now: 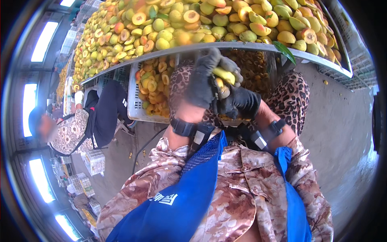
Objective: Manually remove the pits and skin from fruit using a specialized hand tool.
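Note:
Dark gloves cover both my hands, which meet just past the near rim of a metal-edged table [161, 53] heaped with yellow peaches [175, 16], many cut in half. My left hand [203, 78] is closed around a yellow peach [224, 76], its fingers curling over the far side; the flesh looks opened near the thumb. Pressed up against it from the right, my right hand [241, 103] has its fingers bent inward. Whatever lies in that hand is hidden by the gloves and the fruit.
Under the table, a white plastic crate [132, 94] holds peach halves, with more fruit beside it between my knees. A long green leaf [285, 52] hangs over the rim. Another person [76, 125] sits at the left near stacked crates [94, 161]. Concrete floor [338, 133] lies at right.

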A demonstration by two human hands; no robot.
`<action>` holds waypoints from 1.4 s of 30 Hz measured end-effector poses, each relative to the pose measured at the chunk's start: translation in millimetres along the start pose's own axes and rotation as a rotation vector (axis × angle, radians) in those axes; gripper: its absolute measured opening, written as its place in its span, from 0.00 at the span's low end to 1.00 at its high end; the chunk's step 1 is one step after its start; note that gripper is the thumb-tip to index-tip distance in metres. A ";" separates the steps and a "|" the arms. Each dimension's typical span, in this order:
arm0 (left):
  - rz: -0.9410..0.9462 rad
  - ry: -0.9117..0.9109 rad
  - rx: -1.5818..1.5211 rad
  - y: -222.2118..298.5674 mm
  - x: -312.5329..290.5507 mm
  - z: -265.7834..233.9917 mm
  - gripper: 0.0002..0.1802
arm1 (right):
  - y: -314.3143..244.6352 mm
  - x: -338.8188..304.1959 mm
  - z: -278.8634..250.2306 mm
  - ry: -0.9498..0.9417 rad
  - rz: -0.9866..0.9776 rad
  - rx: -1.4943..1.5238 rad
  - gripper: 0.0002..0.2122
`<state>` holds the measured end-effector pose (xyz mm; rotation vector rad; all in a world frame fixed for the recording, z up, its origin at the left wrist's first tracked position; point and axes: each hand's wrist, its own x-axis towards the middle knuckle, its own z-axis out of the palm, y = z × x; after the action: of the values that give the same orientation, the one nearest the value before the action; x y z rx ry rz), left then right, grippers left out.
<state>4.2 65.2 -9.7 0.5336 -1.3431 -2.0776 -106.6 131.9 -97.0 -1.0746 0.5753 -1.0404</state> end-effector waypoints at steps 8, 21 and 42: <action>0.484 0.810 0.579 53.1 -9.4 -148.7 0.29 | 14.7 7.2 -4.5 0.017 0.095 0.129 0.11; 0.769 0.063 1.521 26.5 248.1 -103.7 0.23 | -9.8 7.6 -22.9 0.387 0.005 0.726 0.11; 0.092 0.163 0.273 -22.6 43.1 -24.2 0.22 | -16.3 8.6 -7.1 0.687 0.086 0.085 0.06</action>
<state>-18.7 26.8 -40.7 0.7257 -1.5328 -1.7477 -115.1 119.5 -84.3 -0.5913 1.1031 -1.3449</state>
